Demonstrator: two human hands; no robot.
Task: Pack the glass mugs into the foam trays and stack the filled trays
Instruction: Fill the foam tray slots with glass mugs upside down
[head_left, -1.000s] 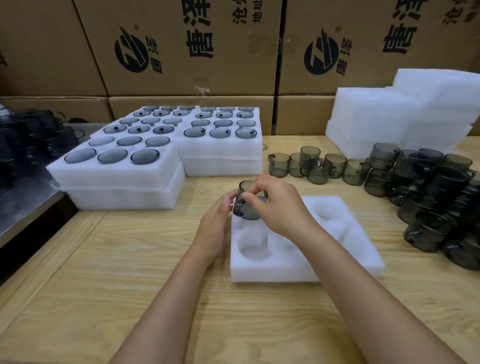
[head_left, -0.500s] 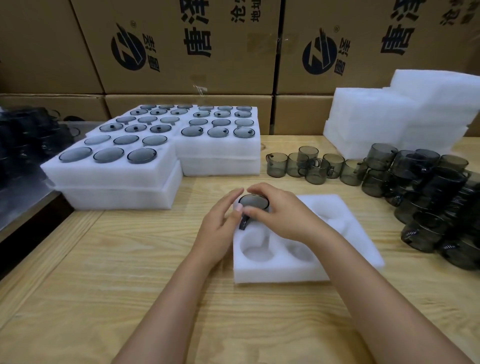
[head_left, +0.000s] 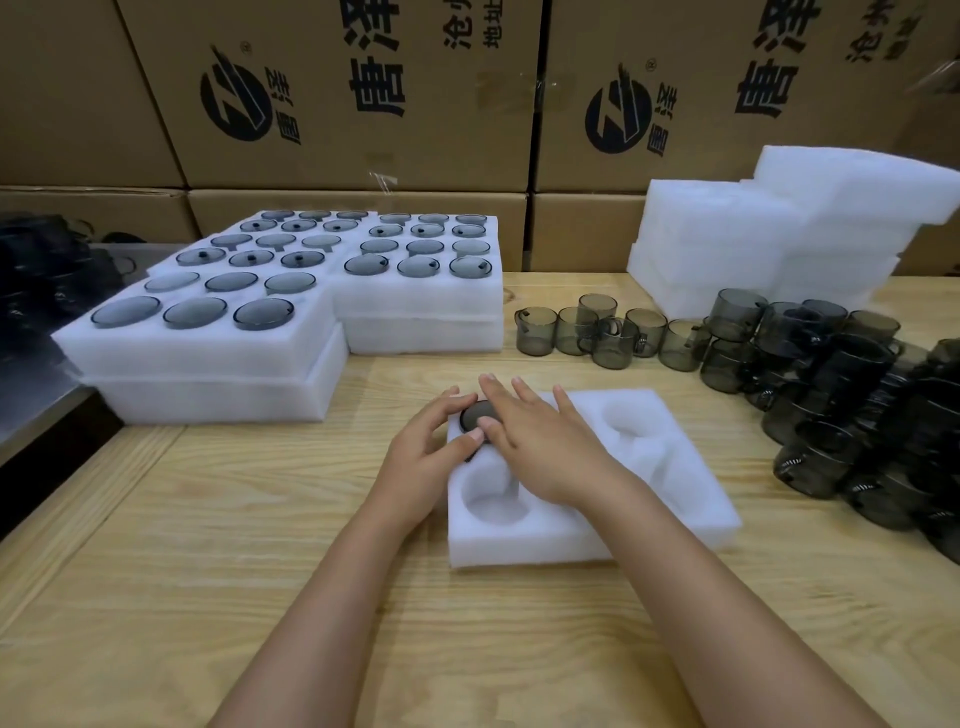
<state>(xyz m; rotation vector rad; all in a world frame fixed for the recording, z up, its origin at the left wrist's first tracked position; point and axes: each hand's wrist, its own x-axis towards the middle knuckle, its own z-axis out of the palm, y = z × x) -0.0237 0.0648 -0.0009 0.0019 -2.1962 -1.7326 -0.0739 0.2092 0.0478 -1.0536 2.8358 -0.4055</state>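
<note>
Two hands: left hand (head_left: 421, 457) curls thumb and fingers round the mug (head_left: 475, 415); right hand (head_left: 545, 447) lies flat on top, fingers straight and spread.
Mug: round smoky-grey glass, sunk in the tray's (head_left: 519, 540) far-left hollow.
Tray: white spongy foam slab, round hollows, mid tabletop (head_left: 208, 519) of pale grained wood.
Loose mugs (head_left: 613, 332): clear-grey cylinders, far right edge.
Filled trays (head_left: 208, 338): stacked, far-left corner.
</note>
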